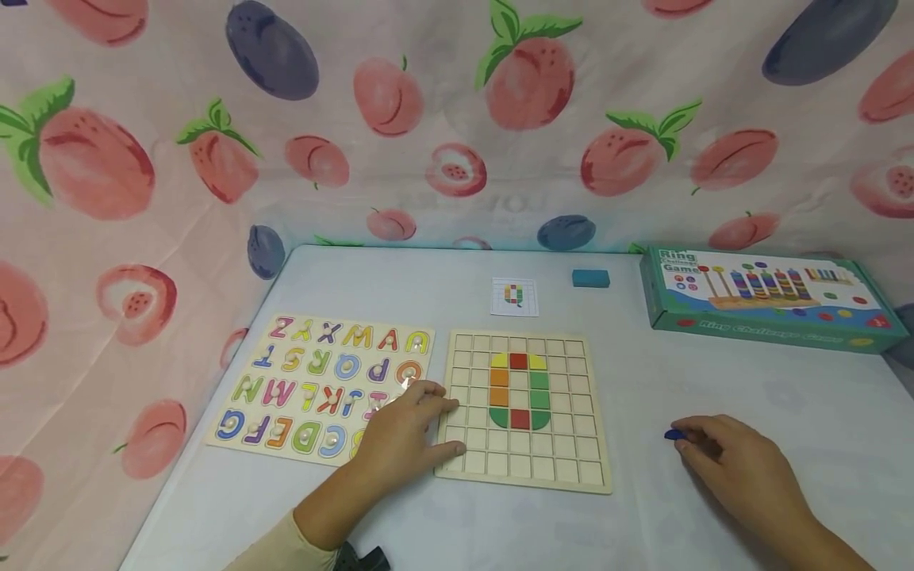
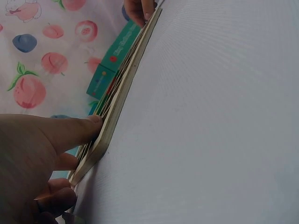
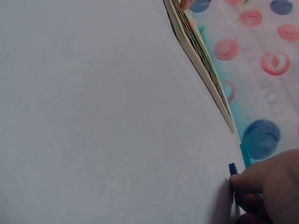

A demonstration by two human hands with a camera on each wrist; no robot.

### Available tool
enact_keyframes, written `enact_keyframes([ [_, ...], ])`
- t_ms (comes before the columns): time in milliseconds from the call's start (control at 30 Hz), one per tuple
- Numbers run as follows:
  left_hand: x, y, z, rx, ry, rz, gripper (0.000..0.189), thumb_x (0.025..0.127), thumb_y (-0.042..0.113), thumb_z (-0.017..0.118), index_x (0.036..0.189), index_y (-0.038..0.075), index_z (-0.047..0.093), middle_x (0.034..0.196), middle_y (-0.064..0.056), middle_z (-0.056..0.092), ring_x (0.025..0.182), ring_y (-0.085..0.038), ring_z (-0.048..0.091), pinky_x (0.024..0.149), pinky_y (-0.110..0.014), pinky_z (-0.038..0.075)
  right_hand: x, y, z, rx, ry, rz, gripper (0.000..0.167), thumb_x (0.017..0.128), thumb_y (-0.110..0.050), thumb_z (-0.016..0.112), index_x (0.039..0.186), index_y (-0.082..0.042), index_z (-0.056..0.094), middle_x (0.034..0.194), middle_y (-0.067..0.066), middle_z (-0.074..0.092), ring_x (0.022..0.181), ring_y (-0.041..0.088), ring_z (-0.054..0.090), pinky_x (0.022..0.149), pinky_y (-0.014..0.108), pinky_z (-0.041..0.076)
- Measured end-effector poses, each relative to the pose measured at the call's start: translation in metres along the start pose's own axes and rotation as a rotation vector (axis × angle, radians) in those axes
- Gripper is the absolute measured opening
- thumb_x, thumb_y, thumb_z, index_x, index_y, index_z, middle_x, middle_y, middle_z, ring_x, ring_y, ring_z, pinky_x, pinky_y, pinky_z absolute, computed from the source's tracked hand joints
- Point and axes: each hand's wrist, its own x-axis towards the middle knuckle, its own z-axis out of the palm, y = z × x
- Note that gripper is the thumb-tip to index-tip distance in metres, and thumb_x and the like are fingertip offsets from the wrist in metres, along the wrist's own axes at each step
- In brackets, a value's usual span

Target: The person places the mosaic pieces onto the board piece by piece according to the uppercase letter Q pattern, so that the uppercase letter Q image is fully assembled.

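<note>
A wooden grid board (image 1: 517,469) lies on the table with red, yellow, orange and green pieces (image 1: 520,419) set in a closed ring. My left hand (image 1: 400,428) rests at the board's left edge, thumb and fingertips touching it; in the left wrist view the thumb (image 2: 77,133) lies over the rim. To the right of the board, just above the tabletop, my right hand (image 1: 746,468) pinches a small dark blue piece (image 1: 673,434) between thumb and fingers. That blue piece (image 3: 232,169) also shows in the right wrist view. A pattern card (image 1: 514,296) with a similar coloured ring and a tail lies behind the board.
Left of the grid board is an alphabet puzzle board (image 1: 286,382), partly covered by my left hand. A teal block (image 1: 590,278) sits at the back, right of the card. The green Ring Challenge Game box (image 1: 771,297) lies at the back right. Fruit-printed cloth (image 1: 428,103) hangs behind the table.
</note>
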Motion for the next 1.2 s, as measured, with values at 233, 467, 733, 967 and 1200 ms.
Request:
enact_keyframes([
  [233, -0.001, -0.001, 0.001, 0.001, -0.007, -0.003, 0.056, 0.080, 0.047, 0.093, 0.127, 0.021, 0.077, 0.134, 0.002, 0.063, 0.105, -0.017, 0.069, 0.079, -0.036, 0.056, -0.001, -0.003, 0.005, 0.039, 0.037, -0.095, 0.027, 0.089, -0.005, 0.083, 0.114, -0.014, 0.081, 0.106, -0.001, 0.073, 0.090, 0.019, 0.067, 0.070, 0.026, 0.053],
  [467, -0.001, -0.002, 0.002, 0.005, 0.004, 0.007, 0.056, 0.081, 0.047, 0.093, 0.127, 0.020, 0.077, 0.133, 0.002, 0.062, 0.105, -0.016, 0.068, 0.079, -0.036, 0.056, 0.003, -0.008, 0.003, 0.018, 0.021, -0.051, 0.021, 0.089, -0.003, 0.074, 0.110, -0.009, 0.076, 0.097, 0.000, 0.068, 0.077, 0.016, 0.056, 0.061, 0.026, 0.046],
  [733, -0.001, -0.002, 0.002, 0.006, 0.010, 0.016, 0.057, 0.081, 0.048, 0.093, 0.128, 0.020, 0.077, 0.134, 0.001, 0.063, 0.107, -0.017, 0.068, 0.080, -0.037, 0.057, 0.005, -0.018, 0.006, 0.050, 0.009, -0.136, 0.022, 0.092, -0.015, 0.081, 0.113, -0.014, 0.077, 0.096, -0.006, 0.066, 0.074, 0.007, 0.050, 0.060, 0.027, 0.042],
  [967, 0.000, -0.002, 0.002, 0.006, 0.004, 0.022, 0.057, 0.082, 0.048, 0.092, 0.129, 0.020, 0.076, 0.135, 0.001, 0.062, 0.108, -0.018, 0.069, 0.081, -0.037, 0.057, 0.003, -0.023, 0.005, -0.003, -0.041, -0.117, 0.032, 0.086, -0.020, 0.086, 0.115, -0.012, 0.076, 0.100, -0.003, 0.066, 0.077, 0.012, 0.050, 0.062, 0.029, 0.043],
  [1200, -0.001, -0.001, 0.001, 0.007, -0.010, 0.006, 0.058, 0.082, 0.049, 0.091, 0.130, 0.020, 0.076, 0.136, 0.000, 0.062, 0.109, -0.019, 0.069, 0.082, -0.038, 0.057, 0.000, -0.023, 0.007, 0.029, -0.023, -0.080, 0.018, 0.087, -0.015, 0.084, 0.103, -0.016, 0.076, 0.090, -0.005, 0.064, 0.073, 0.011, 0.050, 0.059, 0.027, 0.041],
])
